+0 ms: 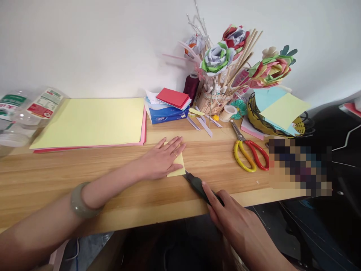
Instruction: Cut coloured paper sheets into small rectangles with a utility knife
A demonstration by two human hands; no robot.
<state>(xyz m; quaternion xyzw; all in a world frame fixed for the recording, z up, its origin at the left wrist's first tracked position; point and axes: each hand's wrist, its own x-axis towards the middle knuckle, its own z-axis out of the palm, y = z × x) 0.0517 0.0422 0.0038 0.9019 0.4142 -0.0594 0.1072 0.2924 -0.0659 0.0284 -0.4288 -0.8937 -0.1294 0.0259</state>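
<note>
My left hand [165,158] lies flat with fingers spread, pressing a small piece of yellow paper [177,171] against the wooden table [118,199]. Most of that paper is hidden under the palm and fingers. In my right hand [232,212] is a dark utility knife [200,188], its fingers wrapped round the handle and the index finger laid along the top. The knife's blade tip is at the lower right corner of the yellow paper; whether it touches I cannot tell.
Stacked yellow and red sheets [96,120] lie at left beside plastic bottles [36,109]. Behind are a tissue pack [166,114] with red cards [173,98] and a holder [210,101] with paper flowers. Scissors [248,150] and a paper-filled basket [254,116] are at right.
</note>
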